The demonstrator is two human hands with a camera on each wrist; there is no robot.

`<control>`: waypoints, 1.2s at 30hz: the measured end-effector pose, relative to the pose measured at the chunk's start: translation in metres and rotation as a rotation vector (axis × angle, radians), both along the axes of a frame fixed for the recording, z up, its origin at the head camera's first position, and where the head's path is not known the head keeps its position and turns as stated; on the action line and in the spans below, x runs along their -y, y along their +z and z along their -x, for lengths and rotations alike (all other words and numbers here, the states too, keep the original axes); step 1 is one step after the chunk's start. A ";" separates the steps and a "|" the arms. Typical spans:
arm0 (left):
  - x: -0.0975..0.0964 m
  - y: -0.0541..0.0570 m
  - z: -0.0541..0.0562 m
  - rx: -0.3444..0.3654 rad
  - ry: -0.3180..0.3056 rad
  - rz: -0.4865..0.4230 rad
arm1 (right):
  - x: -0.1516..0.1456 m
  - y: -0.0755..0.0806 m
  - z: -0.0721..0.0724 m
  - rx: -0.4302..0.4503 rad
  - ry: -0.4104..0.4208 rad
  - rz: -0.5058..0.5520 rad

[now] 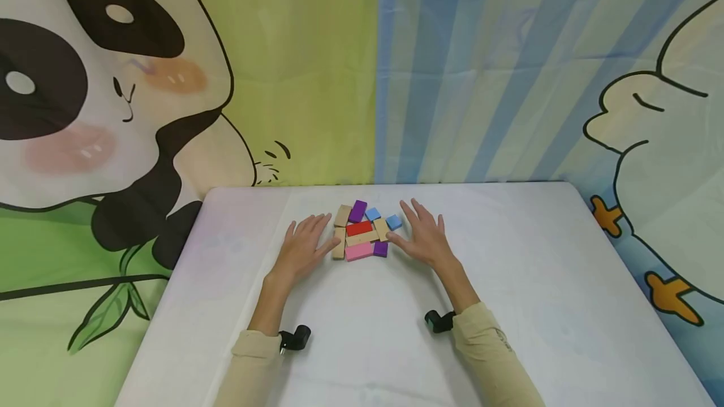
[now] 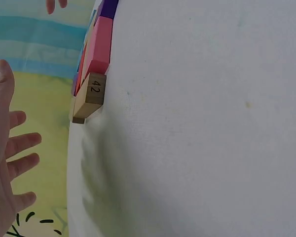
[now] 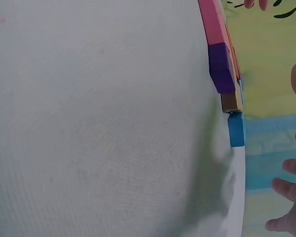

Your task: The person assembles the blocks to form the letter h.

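Both spread wide, empty: left hand (image 1: 302, 247), right hand (image 1: 425, 240), flanking the flat cluster of painted and bare-wood rectangular blocks (image 1: 360, 229), near far edge of white surface (image 1: 367, 344). Any squeeze: low, even.

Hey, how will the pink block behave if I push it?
The pink block is probably stiff, given its crisp straight edges. Lying low with flat sides, it would likely slide rather than roll or tip. Pushed forward, it may nudge the wooden block close behind it.
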State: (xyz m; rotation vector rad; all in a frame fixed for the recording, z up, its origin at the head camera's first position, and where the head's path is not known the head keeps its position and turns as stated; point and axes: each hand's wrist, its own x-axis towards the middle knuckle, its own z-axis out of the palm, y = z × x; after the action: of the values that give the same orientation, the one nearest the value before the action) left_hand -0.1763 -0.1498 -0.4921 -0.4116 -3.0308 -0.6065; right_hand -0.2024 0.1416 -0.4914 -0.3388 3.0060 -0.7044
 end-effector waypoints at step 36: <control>0.006 -0.010 0.005 0.151 -0.136 -0.083 | 0.025 -0.009 -0.013 -0.096 0.134 -0.074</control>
State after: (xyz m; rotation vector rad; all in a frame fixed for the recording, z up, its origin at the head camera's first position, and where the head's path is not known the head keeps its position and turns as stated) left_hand -0.1815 -0.1560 -0.5024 -0.5982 -3.1240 -0.8037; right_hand -0.1893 0.1163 -0.5006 -0.5797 3.0522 -0.5802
